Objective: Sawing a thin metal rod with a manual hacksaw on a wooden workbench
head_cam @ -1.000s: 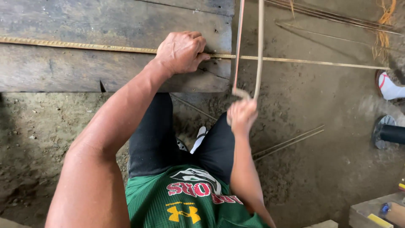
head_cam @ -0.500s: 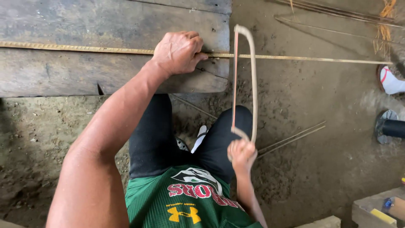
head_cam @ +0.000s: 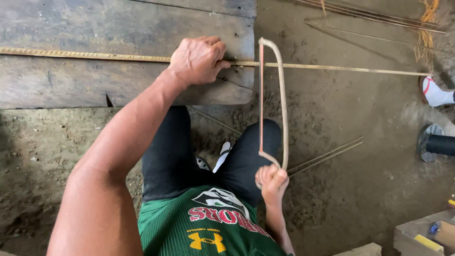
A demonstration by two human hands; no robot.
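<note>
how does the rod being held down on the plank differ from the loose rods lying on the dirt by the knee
The ribbed rod lies across the wooden plank, pinned by the left hand; the loose rods lie on the dirt floor, untouched. The ribbed rod runs level across the view and passes through the hacksaw held by the right hand; the loose rods lie at a slant, clear of the saw. The ribbed rod shows much longer. Both are thin, straight and tan.

The left hand [head_cam: 196, 60] hides the rod [head_cam: 332, 68] beneath it — contact unseen.
</note>
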